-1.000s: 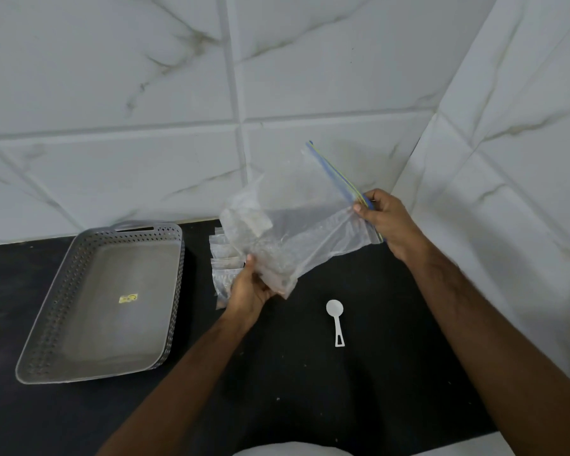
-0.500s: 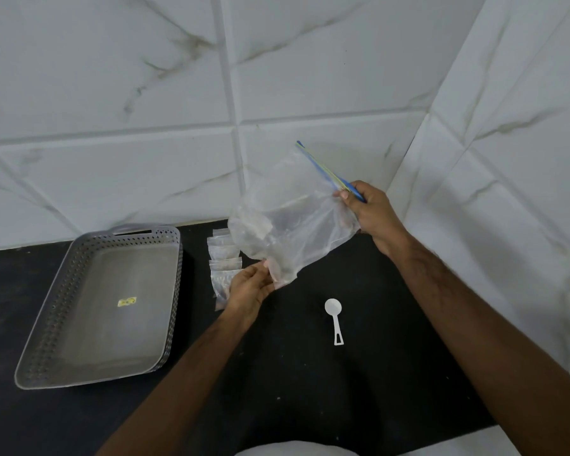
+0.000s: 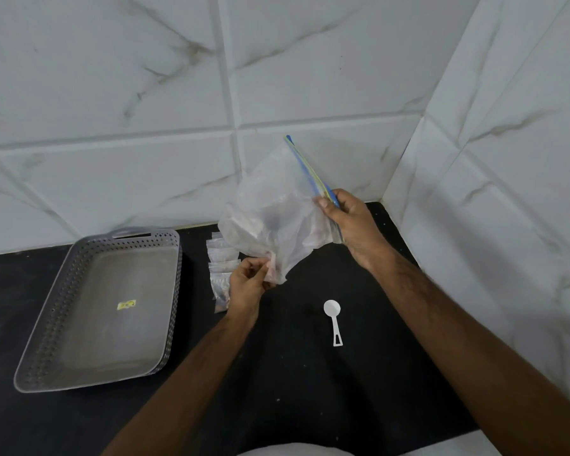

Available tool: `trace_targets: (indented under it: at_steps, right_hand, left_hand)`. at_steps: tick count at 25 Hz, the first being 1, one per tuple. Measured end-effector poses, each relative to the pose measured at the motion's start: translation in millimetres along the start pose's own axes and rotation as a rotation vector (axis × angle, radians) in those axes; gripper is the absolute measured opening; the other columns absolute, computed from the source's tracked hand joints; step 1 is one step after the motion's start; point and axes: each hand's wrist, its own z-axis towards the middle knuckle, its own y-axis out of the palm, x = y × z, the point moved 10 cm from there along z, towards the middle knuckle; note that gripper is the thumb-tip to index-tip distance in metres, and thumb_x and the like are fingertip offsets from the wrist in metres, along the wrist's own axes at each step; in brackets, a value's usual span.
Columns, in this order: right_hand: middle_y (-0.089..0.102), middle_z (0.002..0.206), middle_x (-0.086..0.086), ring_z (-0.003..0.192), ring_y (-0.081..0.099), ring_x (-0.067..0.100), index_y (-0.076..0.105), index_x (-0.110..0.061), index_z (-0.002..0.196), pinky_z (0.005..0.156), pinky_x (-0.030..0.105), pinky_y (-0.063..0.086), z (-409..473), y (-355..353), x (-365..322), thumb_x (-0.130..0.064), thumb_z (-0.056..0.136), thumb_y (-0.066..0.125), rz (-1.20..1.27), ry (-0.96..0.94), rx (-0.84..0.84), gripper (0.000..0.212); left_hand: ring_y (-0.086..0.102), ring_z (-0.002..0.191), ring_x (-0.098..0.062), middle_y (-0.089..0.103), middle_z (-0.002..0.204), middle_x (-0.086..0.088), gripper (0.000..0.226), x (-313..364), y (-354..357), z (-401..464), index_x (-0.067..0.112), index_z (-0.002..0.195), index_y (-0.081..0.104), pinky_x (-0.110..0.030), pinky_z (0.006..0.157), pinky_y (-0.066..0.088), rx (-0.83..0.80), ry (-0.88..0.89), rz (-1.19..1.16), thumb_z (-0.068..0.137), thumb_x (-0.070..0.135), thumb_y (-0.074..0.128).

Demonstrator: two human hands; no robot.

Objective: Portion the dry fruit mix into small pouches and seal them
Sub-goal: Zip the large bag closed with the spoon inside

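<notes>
A large clear zip bag (image 3: 270, 212) with a blue and yellow zip strip hangs above the black counter, held by both hands. My right hand (image 3: 346, 218) pinches its zip edge on the right. At the bag's lower corner, my left hand (image 3: 247, 284) grips the plastic. The bag looks nearly empty and crumpled. Several small clear pouches (image 3: 219, 258) lie in a row on the counter behind my left hand, partly hidden by it. A white plastic scoop (image 3: 333, 320) lies on the counter, below the bag.
A grey perforated tray (image 3: 46, 324) with a yellow sticker inside stands at the left of the black counter (image 3: 310, 390). White marble tile walls (image 3: 145, 93) close the back and the right side, meeting in a corner.
Both hands have shifted the bag slightly right and down. The left hand has slid from under the bag's middle to its lower corner.
</notes>
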Motion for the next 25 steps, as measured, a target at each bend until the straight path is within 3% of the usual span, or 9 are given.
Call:
trace_targets:
  at_steps: [4, 9, 12, 14, 17, 20, 22, 24, 25]
  right_hand:
    - [0.073, 0.094, -0.009, 0.089, 0.065, 0.011, 0.073, -0.016, 0.103, 0.08, 0.033, 0.054, 6, -22, -11, -0.021, 0.102, 0.06, -0.04, -0.002, 0.038, 0.013]
    - [0.069, 0.086, -0.005, 0.079, 0.063, 0.013, 0.073, -0.016, 0.101, 0.073, 0.033, 0.051, 14, -55, -28, -0.021, 0.102, 0.059, -0.062, -0.024, 0.156, 0.014]
    - [0.066, 0.091, 0.001, 0.082, 0.059, 0.02, 0.074, -0.016, 0.103, 0.074, 0.038, 0.048, 16, -50, -40, -0.024, 0.101, 0.061, -0.087, -0.051, 0.105, 0.015]
    - [0.065, 0.092, 0.002, 0.083, 0.058, 0.019, 0.074, -0.014, 0.104, 0.074, 0.035, 0.047, 16, -35, -51, -0.026, 0.1, 0.064, -0.155, -0.072, -0.001, 0.016]
    - [0.059, 0.09, 0.005, 0.081, 0.051, 0.019, 0.075, -0.014, 0.105, 0.072, 0.034, 0.04, 19, -24, -70, -0.027, 0.099, 0.065, -0.258, -0.137, -0.046, 0.017]
    - [0.06, 0.09, 0.005, 0.08, 0.048, 0.019, 0.075, -0.019, 0.107, 0.068, 0.032, 0.039, 22, -22, -83, -0.025, 0.099, 0.065, -0.288, -0.167, -0.052, 0.015]
    - [0.07, 0.095, 0.002, 0.081, 0.053, 0.014, 0.074, -0.018, 0.107, 0.071, 0.027, 0.042, 22, -16, -88, -0.022, 0.099, 0.065, -0.357, -0.207, -0.093, 0.012]
    - [0.073, 0.105, 0.002, 0.088, 0.059, 0.009, 0.074, -0.017, 0.108, 0.08, 0.022, 0.044, 20, -4, -94, -0.02, 0.098, 0.066, -0.437, -0.258, -0.162, 0.013]
    - [0.073, 0.106, 0.001, 0.09, 0.06, 0.007, 0.074, -0.016, 0.108, 0.082, 0.02, 0.044, 19, 1, -98, -0.02, 0.097, 0.067, -0.476, -0.273, -0.199, 0.013]
  left_hand:
    - [0.068, 0.094, -0.026, 0.069, 0.105, -0.012, 0.007, 0, -12, 0, 0.0, 0.1, 0.064, -0.031, 0.066, 0.063, 0.039, -0.008, -0.02, 0.1, 0.004, 0.058]
    - [0.072, 0.096, -0.027, 0.069, 0.11, -0.013, 0.015, 1, -17, -6, 0.01, 0.101, 0.054, -0.043, 0.08, 0.063, 0.016, -0.007, -0.308, 0.108, 0.01, 0.041]
    - [0.073, 0.1, -0.033, 0.07, 0.115, -0.017, 0.013, -1, -12, -11, 0.011, 0.113, 0.049, -0.045, 0.08, 0.063, -0.015, -0.07, -0.451, 0.108, 0.021, 0.043]
    - [0.072, 0.099, -0.029, 0.068, 0.121, -0.016, 0.032, 5, 1, -13, 0.012, 0.124, 0.047, -0.04, 0.076, 0.063, -0.088, -0.094, -0.382, 0.098, 0.028, 0.057]
    - [0.069, 0.101, -0.025, 0.062, 0.129, -0.015, 0.056, 17, 8, -8, 0.017, 0.126, 0.046, -0.032, 0.072, 0.06, -0.126, -0.053, -0.253, 0.082, 0.005, 0.078]
    - [0.066, 0.106, -0.027, 0.059, 0.134, -0.016, 0.075, 19, 6, -9, 0.023, 0.131, 0.042, -0.032, 0.072, 0.059, -0.177, -0.051, -0.176, 0.07, -0.002, 0.078]
    - [0.069, 0.102, -0.026, 0.058, 0.133, -0.014, 0.085, 10, 3, -18, 0.028, 0.134, 0.036, -0.034, 0.069, 0.057, -0.197, -0.09, 0.126, 0.07, -0.001, 0.083]
    - [0.07, 0.093, -0.02, 0.054, 0.131, -0.01, 0.092, 7, -10, -25, 0.033, 0.14, 0.028, -0.035, 0.069, 0.057, -0.11, -0.079, 0.376, 0.076, -0.002, 0.083]
    - [0.067, 0.092, -0.018, 0.05, 0.131, -0.009, 0.088, 23, -16, -28, 0.034, 0.14, 0.028, -0.038, 0.072, 0.058, -0.013, 0.025, 0.403, 0.079, 0.0, 0.081]
